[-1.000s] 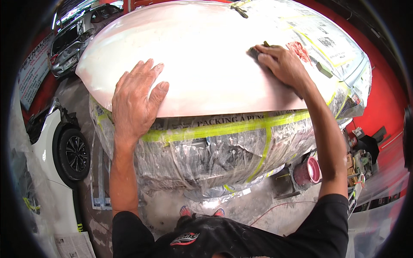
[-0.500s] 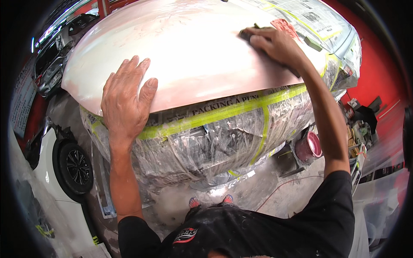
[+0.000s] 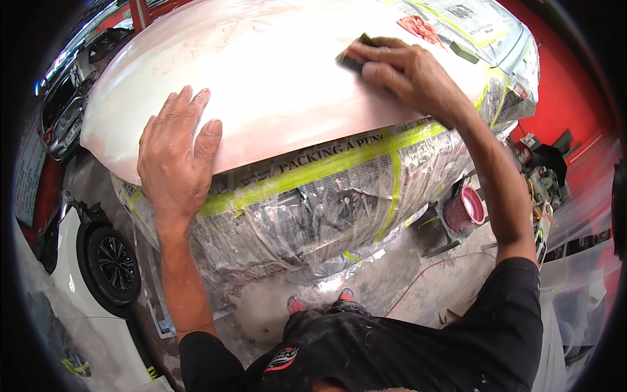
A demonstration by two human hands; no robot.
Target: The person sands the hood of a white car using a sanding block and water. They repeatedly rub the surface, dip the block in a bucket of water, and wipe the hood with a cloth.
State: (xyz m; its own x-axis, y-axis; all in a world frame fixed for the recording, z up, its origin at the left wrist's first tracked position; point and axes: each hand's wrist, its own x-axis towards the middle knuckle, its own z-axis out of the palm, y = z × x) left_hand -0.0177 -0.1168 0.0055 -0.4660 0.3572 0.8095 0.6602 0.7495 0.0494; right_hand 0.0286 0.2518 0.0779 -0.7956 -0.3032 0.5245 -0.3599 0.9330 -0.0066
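A broad white-and-pink car hood [image 3: 261,78], patchy with rubbed-down paint, curves out in front of me. My left hand [image 3: 175,157] lies flat on its near left edge, fingers extended and holding nothing. Toward the right of the panel, my right hand [image 3: 418,75] is closed over a dark sanding block [image 3: 353,60] pressed to the surface. The block's underside is hidden, and it is slightly blurred. Beyond that hand lie a crumpled pink cloth [image 3: 420,29] and a small green block [image 3: 464,52].
Newspaper and plastic masking [image 3: 326,219] with yellow-green tape [image 3: 261,191] covers the car front below the hood. A pink bucket [image 3: 465,208] stands lower right, near a thin hose [image 3: 418,274] on the floor. At left are a white car's wheel [image 3: 114,261] and a dark car [image 3: 65,111].
My right hand has slid left and slightly nearer with the sanding block. My left hand keeps its place on the hood's edge, while the whole view has shifted a little.
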